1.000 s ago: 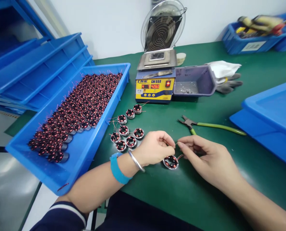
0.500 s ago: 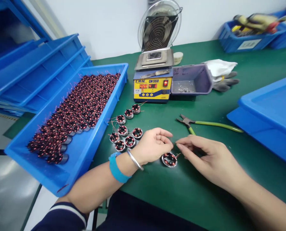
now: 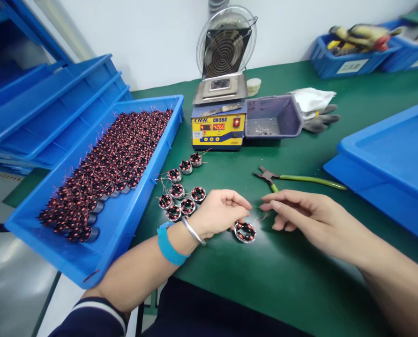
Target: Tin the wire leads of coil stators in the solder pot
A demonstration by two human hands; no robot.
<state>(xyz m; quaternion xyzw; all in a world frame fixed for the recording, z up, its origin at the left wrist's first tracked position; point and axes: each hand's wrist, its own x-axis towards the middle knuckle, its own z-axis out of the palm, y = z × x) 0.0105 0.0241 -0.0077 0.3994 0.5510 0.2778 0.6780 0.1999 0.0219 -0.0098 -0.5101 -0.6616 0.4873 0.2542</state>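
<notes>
With my left hand (image 3: 220, 213) steadying the wound stator (image 3: 245, 232) on the green desk (image 3: 300, 281) and my right hand's (image 3: 300, 217) fingers pinching its thin copper lead (image 3: 261, 219), excess pull could snap the lead or drag the stator sideways.

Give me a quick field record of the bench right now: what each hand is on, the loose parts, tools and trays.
left hand: fingertips pinched on a thin wire just above the wound coil
right hand: fingers extended toward the left fingertips, beside the same coil; grip on the wire unclear
wound coil: lying on the green mat
loose coils: cluster left of the left hand
cutters: lying beyond the right hand, untouched
blue tray: left, holds many coils
solder pot: behind, display lit
</notes>
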